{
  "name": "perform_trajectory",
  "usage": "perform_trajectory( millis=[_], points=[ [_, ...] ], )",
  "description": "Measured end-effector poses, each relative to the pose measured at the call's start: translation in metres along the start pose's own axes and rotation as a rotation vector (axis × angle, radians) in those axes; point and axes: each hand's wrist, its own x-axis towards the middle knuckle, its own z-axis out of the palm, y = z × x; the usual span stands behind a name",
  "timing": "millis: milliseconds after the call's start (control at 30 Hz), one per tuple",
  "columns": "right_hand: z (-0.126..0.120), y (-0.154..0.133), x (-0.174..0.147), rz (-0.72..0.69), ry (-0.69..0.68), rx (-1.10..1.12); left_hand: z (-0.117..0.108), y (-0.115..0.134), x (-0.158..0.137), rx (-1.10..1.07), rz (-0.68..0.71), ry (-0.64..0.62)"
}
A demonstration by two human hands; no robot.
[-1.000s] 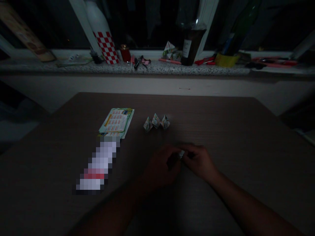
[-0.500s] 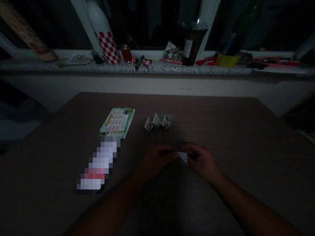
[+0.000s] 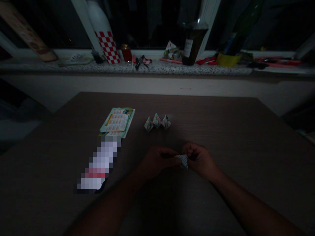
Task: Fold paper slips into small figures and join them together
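A small folded paper piece [image 3: 183, 160] with printed marks is held above the brown table [image 3: 221, 124]. My left hand [image 3: 158, 160] pinches its left side between thumb and fingers. At its right edge is my right hand [image 3: 198, 160], fingers curled in and closed on that side; the fingertips are partly hidden in the dim light. Beyond my hands stand three pointed folded paper shapes [image 3: 157, 121] in a row. To their left lies a stack of printed paper sheets [image 3: 118, 122].
A blurred-out phone-like slab [image 3: 98, 168] lies left of my forearm. Along the granite sill [image 3: 157, 69] behind the table stand a red-and-white checkered bottle [image 3: 107, 42], a red jar [image 3: 126, 53], a dark plastic cup [image 3: 193, 46], a yellow container [image 3: 228, 60] and a green bottle [image 3: 246, 26].
The folded paper has shifted slightly toward me. My left hand has come slightly nearer with it, while my right fingers have curled a little. The other things stay where they were.
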Motion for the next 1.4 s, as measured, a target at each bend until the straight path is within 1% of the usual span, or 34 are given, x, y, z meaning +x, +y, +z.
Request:
perform_trajectory(
  millis=[100, 233, 300, 400, 600, 700, 833, 1000, 1067, 1167, 1300, 1400],
  points=[
    [0.001, -0.001, 0.0, 0.018, -0.006, 0.037, 0.0, 0.001, 0.001, -0.012, 0.001, 0.034],
    [-0.001, -0.005, -0.002, 0.044, -0.098, 0.091, -0.001, -0.003, 0.004, -0.117, 0.031, 0.103],
    [-0.003, -0.006, -0.003, 0.022, -0.127, 0.082, 0.0, -0.007, 0.006, -0.148, 0.055, 0.136],
    [-0.003, -0.007, -0.004, -0.011, -0.135, 0.019, 0.002, -0.008, 0.007, -0.17, 0.074, 0.182],
    [-0.002, -0.005, -0.005, -0.038, -0.099, -0.182, 0.009, -0.003, 0.003, -0.155, 0.097, 0.247],
    [-0.002, -0.006, -0.006, -0.065, -0.091, -0.209, 0.01, -0.004, 0.002, -0.153, 0.094, 0.244],
    [-0.002, -0.006, -0.007, -0.073, -0.037, -0.193, 0.011, -0.008, 0.002, -0.191, 0.101, 0.21],
    [-0.002, -0.006, -0.007, -0.079, -0.019, -0.195, 0.012, -0.01, 0.002, -0.268, 0.05, 0.119],
    [-0.003, -0.006, -0.006, -0.076, -0.025, -0.188, 0.012, -0.01, 0.002, -0.237, 0.054, 0.066],
    [-0.004, -0.005, -0.006, -0.059, -0.035, -0.161, 0.012, -0.009, -0.001, -0.066, 0.095, 0.013],
    [0.0, -0.004, -0.007, 0.008, -0.023, -0.074, 0.012, -0.008, -0.005, 0.174, 0.18, 0.024],
    [0.004, -0.004, -0.008, 0.069, -0.001, 0.059, 0.014, -0.005, -0.008, 0.213, 0.237, 0.034]
  ],
)
